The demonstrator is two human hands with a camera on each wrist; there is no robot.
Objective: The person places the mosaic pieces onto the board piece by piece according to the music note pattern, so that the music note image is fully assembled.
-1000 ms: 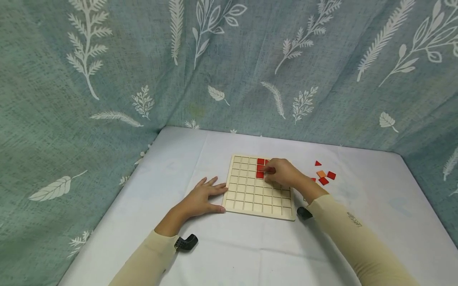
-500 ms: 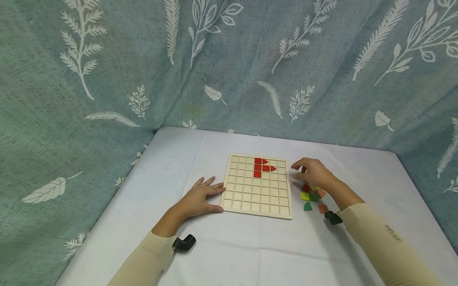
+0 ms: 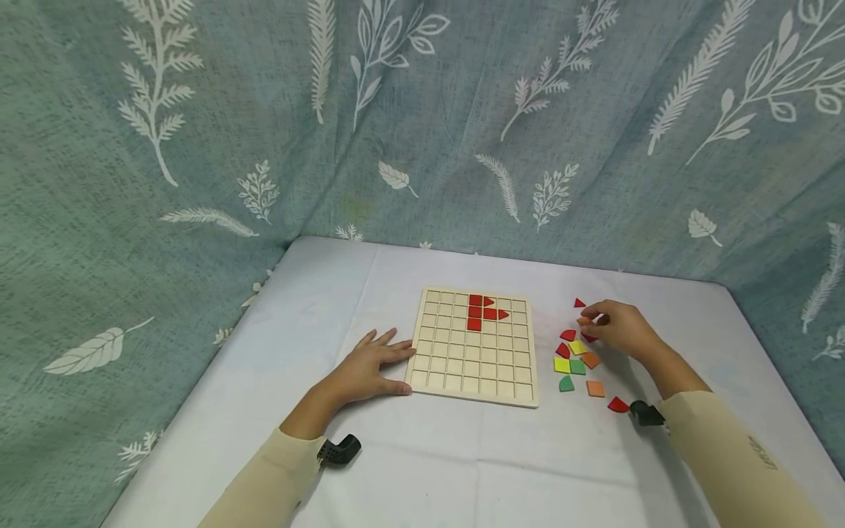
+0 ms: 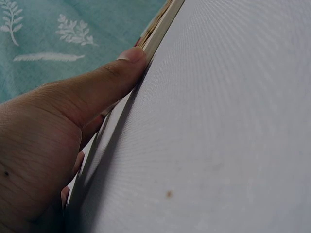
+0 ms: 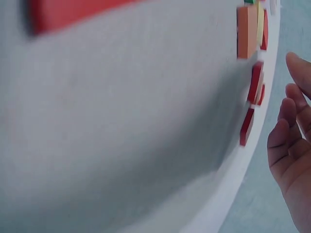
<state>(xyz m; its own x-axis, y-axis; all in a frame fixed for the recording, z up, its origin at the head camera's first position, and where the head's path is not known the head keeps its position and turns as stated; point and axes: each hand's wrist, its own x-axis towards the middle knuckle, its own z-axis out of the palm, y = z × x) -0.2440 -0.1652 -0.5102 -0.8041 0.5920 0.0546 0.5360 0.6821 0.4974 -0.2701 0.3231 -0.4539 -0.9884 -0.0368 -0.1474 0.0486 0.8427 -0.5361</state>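
The wooden grid board (image 3: pixel 472 367) lies flat, with several red squares and two red triangles (image 3: pixel 504 314) in its upper cells. My left hand (image 3: pixel 370 370) rests at the board's left edge, fingers spread; the left wrist view shows its thumb against the board's side (image 4: pixel 160 36). Over the loose pieces right of the board is my right hand (image 3: pixel 620 326), fingertips just above an orange piece (image 3: pixel 584 320) and a red one (image 3: pixel 590 337). The right wrist view shows the right hand (image 5: pixel 296 141) with a gap between thumb and fingers and nothing held.
Loose pieces lie right of the board: a red triangle (image 3: pixel 579 303), yellow squares (image 3: pixel 562 365), a green square (image 3: pixel 577 367), a green rounded piece (image 3: pixel 566 383), orange squares (image 3: pixel 595 389) and a red rounded piece (image 3: pixel 617 405). A patterned curtain (image 3: pixel 422 132) hangs behind the table.
My right hand has moved from the board rightward to the loose pieces, uncovering two red triangles and a red square on the board. My left hand stays at the board's edge.
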